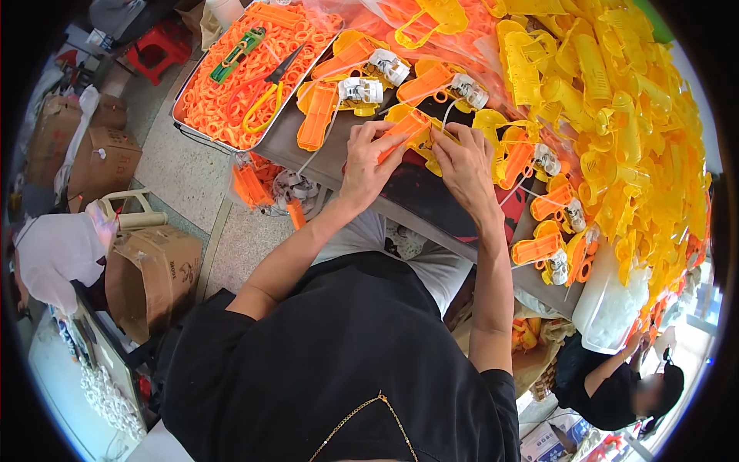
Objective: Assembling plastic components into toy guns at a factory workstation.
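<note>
My left hand (371, 160) is closed round an orange ribbed plastic part (410, 125), its thumb and fingers along the sides. This part lies against a yellow plastic shell (425, 146) at the table's front edge. The fingers of my right hand (466, 160) are pinched at the shell's right side, and their tips partly hide what they grip. Just beyond my hands lie several yellow shells with orange parts and small white motor units (360, 91) with pale tubes. More such sets, like the orange part (536, 248), run along the table to my right.
At the far left stands a tray (178, 115) of small orange rings, with scissors (283, 65) and a green cutter (239, 55) on top. Yellow shells (616, 138) are heaped at the right. Cardboard boxes (154, 269) stand on the floor. Another person (616, 389) works at lower right.
</note>
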### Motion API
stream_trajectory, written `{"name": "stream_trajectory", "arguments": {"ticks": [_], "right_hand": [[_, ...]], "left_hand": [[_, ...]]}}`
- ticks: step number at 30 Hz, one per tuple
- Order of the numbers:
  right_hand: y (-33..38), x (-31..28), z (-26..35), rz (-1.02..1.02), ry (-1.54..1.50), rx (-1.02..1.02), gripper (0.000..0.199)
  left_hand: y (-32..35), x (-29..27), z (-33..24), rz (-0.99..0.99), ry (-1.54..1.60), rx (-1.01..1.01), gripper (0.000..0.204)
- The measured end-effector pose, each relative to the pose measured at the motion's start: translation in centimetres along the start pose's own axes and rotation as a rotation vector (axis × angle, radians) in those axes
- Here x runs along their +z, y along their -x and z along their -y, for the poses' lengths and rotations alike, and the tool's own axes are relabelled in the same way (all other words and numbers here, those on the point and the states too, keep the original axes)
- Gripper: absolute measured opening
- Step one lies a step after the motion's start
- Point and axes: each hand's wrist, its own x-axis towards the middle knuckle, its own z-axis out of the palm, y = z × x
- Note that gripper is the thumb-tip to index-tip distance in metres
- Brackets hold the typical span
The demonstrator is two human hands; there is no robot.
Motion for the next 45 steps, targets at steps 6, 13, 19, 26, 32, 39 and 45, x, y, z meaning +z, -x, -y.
{"name": "stream_trajectory", "arguments": {"ticks": [6,13,19,26,32,39,45], "right_hand": [[0.0,0.1,-0.1,0.018,-0.044,0.024,0.029],[-0.1,0.2,-0.5,0.021,-0.037,0.007,0.027],[-0.5,0.7,0.1,-0.114,-0.022,0.013,0.024],[-1.2,1.1,0.8,-0.087,0.045,0.066,0.020],[-1.5,1.5,1.3,-0.032,0.151,0.138,0.022],[1.4,-3.6,0.9,-0.066,-0.090,0.106,0.030],[2.1,-1.4,1.1,0.005,0.236,-0.049,0.048]], "left_hand": [[0.1,0.1,-0.3,-0.024,-0.079,0.089,0.025],[-0.8,-1.5,-0.7,0.110,-0.357,0.221,0.020],[-0.8,-1.2,-0.2,0.103,-0.318,0.227,0.019],[-0.7,-1.5,-0.1,0.080,-0.332,0.246,0.018],[-0.6,-1.1,0.1,0.086,-0.288,0.241,0.020],[-1.9,-2.6,-1.1,0.096,-0.276,0.254,0.023],[-5.2,0.3,-0.3,0.237,-0.280,0.450,0.018]]}}
